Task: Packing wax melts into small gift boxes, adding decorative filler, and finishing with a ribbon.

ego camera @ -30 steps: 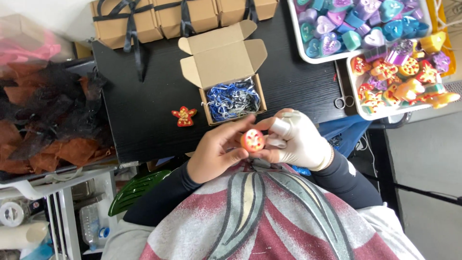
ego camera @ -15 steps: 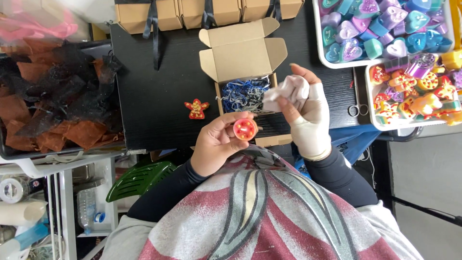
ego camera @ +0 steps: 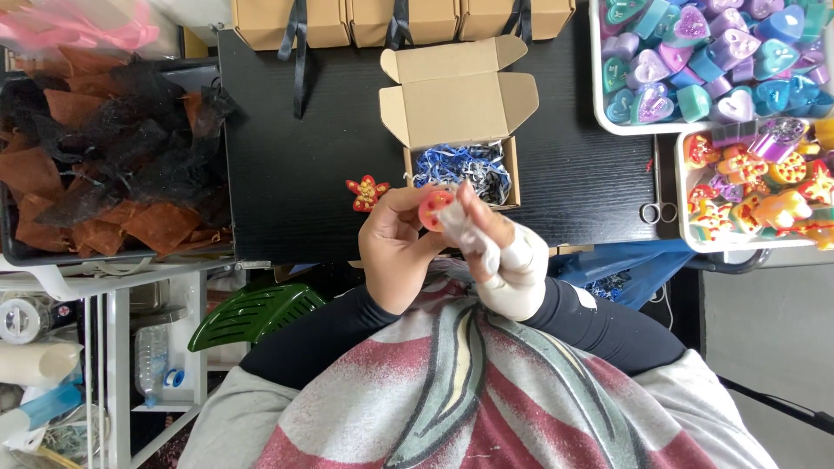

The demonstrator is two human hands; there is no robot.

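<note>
Left hand (ego camera: 395, 252) grip pinches the round red candle (ego camera: 433, 209), wrapped right hand (ego camera: 508, 260) steadying it, poised centre-frame above the open box (ego camera: 460, 165); seating it there looks next.

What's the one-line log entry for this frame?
left hand: holds round red candle | right hand: touching it | open gift box: behind

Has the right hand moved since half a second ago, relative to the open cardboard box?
Yes. The right hand has pulled back from beside the open cardboard box toward the body, meeting the left hand at the round red-orange piece.
</note>
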